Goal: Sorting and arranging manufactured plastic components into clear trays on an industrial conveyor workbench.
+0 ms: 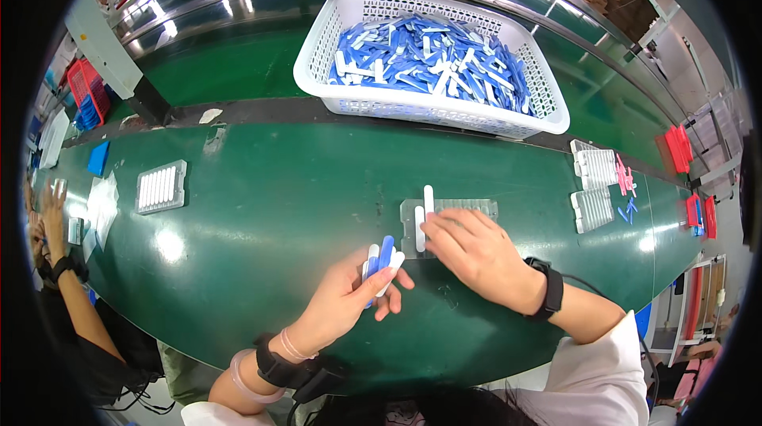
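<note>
1 white piece (420, 229) lies in the clear tray (475, 205) just right of the frame's centre. Another white piece (429, 198) stands out beside it, overlapping the tray's upper edge, its lower end pinched by the fingertips of the right hand (476, 255). This tray looks barely begun: its visible upper part is bare, though the hand hides the rest. In the lower centre, the left hand (357, 283) clasps a bundle of blue and white pieces (386, 251) under its thumb, some fingers loosely spread; these are not yet laid down. At the frame's left, a finished-looking tray (163, 207) holds a row of white pieces. The white basket (429, 114), upper centre, is heaped with blue and white strips (436, 53), so plenty seems left. At the right, 2 ridged trays (592, 210) show contents I cannot tell, with pink pieces (625, 176) just beside.
</note>
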Available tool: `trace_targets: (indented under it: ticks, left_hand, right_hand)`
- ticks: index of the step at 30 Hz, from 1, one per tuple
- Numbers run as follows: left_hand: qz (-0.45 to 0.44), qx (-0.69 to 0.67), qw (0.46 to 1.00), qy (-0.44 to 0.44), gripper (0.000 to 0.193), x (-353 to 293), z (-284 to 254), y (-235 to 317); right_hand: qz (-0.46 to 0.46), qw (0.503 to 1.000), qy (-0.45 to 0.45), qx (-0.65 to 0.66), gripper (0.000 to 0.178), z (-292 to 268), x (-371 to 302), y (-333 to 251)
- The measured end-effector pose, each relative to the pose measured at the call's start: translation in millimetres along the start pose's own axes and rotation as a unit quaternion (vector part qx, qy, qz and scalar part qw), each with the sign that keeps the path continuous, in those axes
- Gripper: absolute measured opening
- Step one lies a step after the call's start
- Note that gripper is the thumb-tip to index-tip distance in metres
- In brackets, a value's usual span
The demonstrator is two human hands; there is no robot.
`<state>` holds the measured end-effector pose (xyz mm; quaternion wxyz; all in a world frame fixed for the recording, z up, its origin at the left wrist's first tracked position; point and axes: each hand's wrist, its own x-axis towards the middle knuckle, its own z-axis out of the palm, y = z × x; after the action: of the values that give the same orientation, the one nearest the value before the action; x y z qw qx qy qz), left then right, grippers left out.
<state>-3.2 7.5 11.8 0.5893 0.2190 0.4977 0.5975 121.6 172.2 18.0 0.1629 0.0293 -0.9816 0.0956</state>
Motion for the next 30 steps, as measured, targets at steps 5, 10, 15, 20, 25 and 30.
trace_targets:
  ticks: [5,10,15,20,25,30]
  left_hand:
    - [0.026,0.009,0.999,-0.017,0.021,1,1,-2]
    - [-0.026,0.034,0.994,-0.105,0.019,-3,0,3]
    - [-0.048,0.004,0.994,-0.102,0.018,-3,-1,6]
    - [-0.051,0.034,0.995,-0.082,0.019,-2,-2,3]
    - [0.008,0.007,0.996,-0.085,0.021,0,-2,0]
    - [0.017,0.019,0.997,-0.076,0.024,0,-3,-2]
  right_hand:
    - [0.089,0.990,-0.047,0.101,0.029,-18,-8,-16]
    - [0.247,0.762,-0.063,0.595,0.028,-8,6,-7]
    - [0.326,0.658,0.013,0.679,0.014,-19,13,16]
    - [0.380,0.808,-0.058,0.447,0.015,-19,28,53]
    - [0.255,0.936,-0.098,0.222,0.031,-9,29,53]
    - [0.315,0.799,-0.104,0.502,0.037,-18,22,20]
